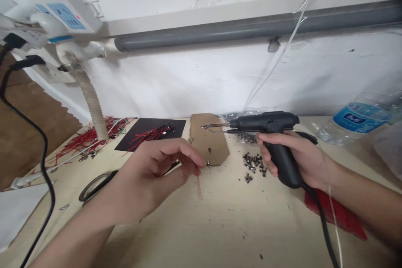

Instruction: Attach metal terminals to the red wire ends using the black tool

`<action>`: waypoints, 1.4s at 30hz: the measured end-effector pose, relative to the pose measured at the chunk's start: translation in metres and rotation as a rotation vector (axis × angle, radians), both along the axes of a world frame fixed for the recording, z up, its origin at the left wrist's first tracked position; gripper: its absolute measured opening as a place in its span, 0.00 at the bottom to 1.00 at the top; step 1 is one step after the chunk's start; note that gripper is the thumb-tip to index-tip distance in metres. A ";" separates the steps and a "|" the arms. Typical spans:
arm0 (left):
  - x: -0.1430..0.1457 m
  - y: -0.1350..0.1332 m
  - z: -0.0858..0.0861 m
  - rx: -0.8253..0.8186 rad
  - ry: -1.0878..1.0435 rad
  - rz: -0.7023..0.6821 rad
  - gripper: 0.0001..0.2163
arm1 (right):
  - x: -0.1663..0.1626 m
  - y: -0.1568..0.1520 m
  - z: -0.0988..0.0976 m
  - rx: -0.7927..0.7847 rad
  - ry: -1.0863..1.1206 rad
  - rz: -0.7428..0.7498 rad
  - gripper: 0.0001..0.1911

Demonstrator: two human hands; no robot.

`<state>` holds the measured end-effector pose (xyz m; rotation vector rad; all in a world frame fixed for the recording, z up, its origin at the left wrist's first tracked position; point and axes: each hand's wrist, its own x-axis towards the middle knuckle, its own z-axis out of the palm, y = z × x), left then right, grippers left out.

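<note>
My right hand (298, 155) is wrapped round the grip of a black soldering gun (266, 123); its metal tip points left over a brown cardboard piece (213, 144). My left hand (163, 165) pinches a thin red wire (199, 184) with a small metal part at its top end, held at the cardboard's lower edge. A small pile of tiny metal parts (254, 165) lies on the bench just left of my right hand.
A black mat (125, 140) with red wires sits at the back left, with more red wires (81, 140) beside it. A power strip (63, 16) and black cables hang at left. A plastic water bottle (358, 119) lies at right. A red pad (342, 217) lies under my right forearm.
</note>
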<state>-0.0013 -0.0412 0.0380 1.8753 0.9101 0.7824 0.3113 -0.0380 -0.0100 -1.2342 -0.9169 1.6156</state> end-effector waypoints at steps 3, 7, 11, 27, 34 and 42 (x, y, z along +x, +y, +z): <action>-0.004 0.004 0.000 0.009 -0.105 0.079 0.05 | 0.001 -0.001 0.007 0.024 -0.021 0.022 0.14; -0.009 0.014 -0.022 0.059 -0.207 0.276 0.02 | 0.005 -0.002 0.014 0.038 -0.068 0.054 0.16; -0.010 0.022 -0.052 0.072 -0.363 0.595 0.06 | 0.012 -0.008 0.009 -0.027 -0.101 0.039 0.18; -0.002 0.004 -0.061 0.078 -0.162 0.579 0.04 | 0.023 -0.015 -0.001 -0.111 -0.117 0.065 0.15; 0.001 0.003 -0.060 0.052 -0.169 0.556 0.05 | 0.023 -0.014 -0.001 -0.144 -0.140 0.103 0.15; 0.003 0.002 -0.059 0.013 -0.149 0.537 0.05 | 0.026 -0.013 -0.004 -0.164 -0.119 0.128 0.15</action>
